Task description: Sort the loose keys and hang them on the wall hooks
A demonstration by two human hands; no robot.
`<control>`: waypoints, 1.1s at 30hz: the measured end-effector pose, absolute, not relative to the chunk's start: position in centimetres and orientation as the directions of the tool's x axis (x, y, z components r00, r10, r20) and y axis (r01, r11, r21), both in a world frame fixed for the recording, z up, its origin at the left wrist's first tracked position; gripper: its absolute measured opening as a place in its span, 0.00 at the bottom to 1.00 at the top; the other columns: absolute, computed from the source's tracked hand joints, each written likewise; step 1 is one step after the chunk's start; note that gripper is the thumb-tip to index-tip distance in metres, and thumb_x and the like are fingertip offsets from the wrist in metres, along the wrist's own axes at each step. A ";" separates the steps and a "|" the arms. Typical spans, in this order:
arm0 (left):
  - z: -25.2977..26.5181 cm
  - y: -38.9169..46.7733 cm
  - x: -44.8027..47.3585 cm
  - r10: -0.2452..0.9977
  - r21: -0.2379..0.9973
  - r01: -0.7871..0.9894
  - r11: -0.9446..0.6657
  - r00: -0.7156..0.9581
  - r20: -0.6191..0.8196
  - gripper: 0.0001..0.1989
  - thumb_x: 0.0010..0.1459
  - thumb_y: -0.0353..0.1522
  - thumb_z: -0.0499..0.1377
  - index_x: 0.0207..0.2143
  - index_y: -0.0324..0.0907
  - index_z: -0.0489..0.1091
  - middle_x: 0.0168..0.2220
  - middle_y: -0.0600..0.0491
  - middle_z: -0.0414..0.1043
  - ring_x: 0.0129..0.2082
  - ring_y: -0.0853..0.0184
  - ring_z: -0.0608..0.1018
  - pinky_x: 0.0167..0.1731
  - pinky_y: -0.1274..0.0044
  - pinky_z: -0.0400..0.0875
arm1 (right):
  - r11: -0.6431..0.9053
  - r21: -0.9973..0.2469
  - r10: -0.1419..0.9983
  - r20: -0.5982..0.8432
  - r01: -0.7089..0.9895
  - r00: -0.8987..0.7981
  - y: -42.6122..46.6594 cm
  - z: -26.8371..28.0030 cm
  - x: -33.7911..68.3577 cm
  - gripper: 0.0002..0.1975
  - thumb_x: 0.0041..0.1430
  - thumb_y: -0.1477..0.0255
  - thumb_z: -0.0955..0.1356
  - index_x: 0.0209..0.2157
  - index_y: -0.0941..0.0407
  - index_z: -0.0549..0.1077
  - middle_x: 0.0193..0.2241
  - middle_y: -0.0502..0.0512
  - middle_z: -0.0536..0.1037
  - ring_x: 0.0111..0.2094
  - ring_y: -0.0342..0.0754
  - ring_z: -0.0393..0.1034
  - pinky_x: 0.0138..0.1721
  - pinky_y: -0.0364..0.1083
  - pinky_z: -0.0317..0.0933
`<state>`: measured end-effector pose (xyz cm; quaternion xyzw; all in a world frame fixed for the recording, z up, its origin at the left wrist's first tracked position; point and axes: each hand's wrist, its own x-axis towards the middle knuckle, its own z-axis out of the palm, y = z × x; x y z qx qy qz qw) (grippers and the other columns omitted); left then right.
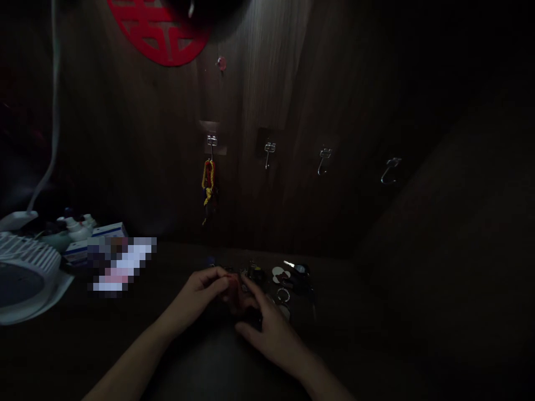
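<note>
Pinching the reddish item (pixel 234 291) with my left hand (pixel 200 292), at ten o'clock from my right hand (pixel 271 328), I'd best keep it steady; whether the right grips too, I cannot tell.

Before you, dimly lit: one dark brown tabletop (pixel 359 334). At your far left, one white slatted plastic appliance (pixel 31 253), blue-and-white cardboard boxes (pixel 109 230) near it. Towards centre, one black-headed silver-bladed key (pixel 300 269); one flat white rounded tag (pixel 279 273); one round silver metal ring (pixel 283 295).
</note>
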<state>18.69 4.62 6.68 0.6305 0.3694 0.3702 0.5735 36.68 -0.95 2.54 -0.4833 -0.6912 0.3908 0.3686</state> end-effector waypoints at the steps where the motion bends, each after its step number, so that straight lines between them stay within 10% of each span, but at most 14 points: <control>1: 6.6 4.7 18.8 0.904 0.998 0.023 -0.057 0.425 0.042 0.11 0.54 0.39 0.57 0.24 0.42 0.70 0.22 0.58 0.69 0.25 0.69 0.69 0.29 0.79 0.64 | 0.236 -0.893 0.955 0.141 0.383 -0.260 -0.9 2.5 36.7 0.36 0.51 0.77 0.67 0.60 0.49 0.53 0.40 0.51 0.77 0.48 0.49 0.67 0.55 0.54 0.51; 13: 5.5 6.1 18.1 0.982 0.986 -0.157 0.065 0.187 -0.035 0.14 0.50 0.36 0.63 0.40 0.43 0.72 0.22 0.58 0.69 0.23 0.72 0.69 0.25 0.82 0.62 | 0.135 -0.977 0.990 0.127 0.163 -0.057 -0.5 2.8 36.9 0.16 0.59 0.67 0.62 0.49 0.53 0.63 0.26 0.49 0.76 0.34 0.46 0.71 0.42 0.47 0.60; 22: 5.1 6.7 16.9 0.928 0.803 -0.511 0.308 0.347 -0.135 0.10 0.51 0.33 0.63 0.37 0.41 0.75 0.29 0.54 0.74 0.29 0.72 0.74 0.33 0.81 0.69 | 0.094 -0.994 0.992 0.089 -0.054 0.084 0.3 2.8 38.1 0.15 0.55 0.60 0.66 0.35 0.57 0.71 0.22 0.53 0.78 0.26 0.46 0.71 0.30 0.45 0.61; 26: 5.1 6.6 17.2 0.945 0.860 -0.453 0.235 0.313 -0.093 0.21 0.46 0.29 0.66 0.45 0.45 0.72 0.43 0.51 0.74 0.42 0.66 0.75 0.41 0.78 0.68 | 0.087 -0.991 0.993 0.078 -0.103 0.088 0.3 2.9 38.2 0.16 0.54 0.58 0.67 0.34 0.58 0.71 0.26 0.56 0.79 0.27 0.47 0.72 0.29 0.44 0.61; 33: 5.7 6.1 17.9 1.000 0.996 -0.084 0.002 -0.008 -0.003 0.16 0.47 0.39 0.63 0.38 0.43 0.75 0.38 0.52 0.78 0.40 0.60 0.77 0.36 0.76 0.69 | 0.110 -0.984 0.994 0.107 -0.142 0.027 -0.1 3.1 38.2 0.15 0.55 0.59 0.67 0.35 0.58 0.70 0.28 0.57 0.80 0.28 0.46 0.73 0.30 0.44 0.61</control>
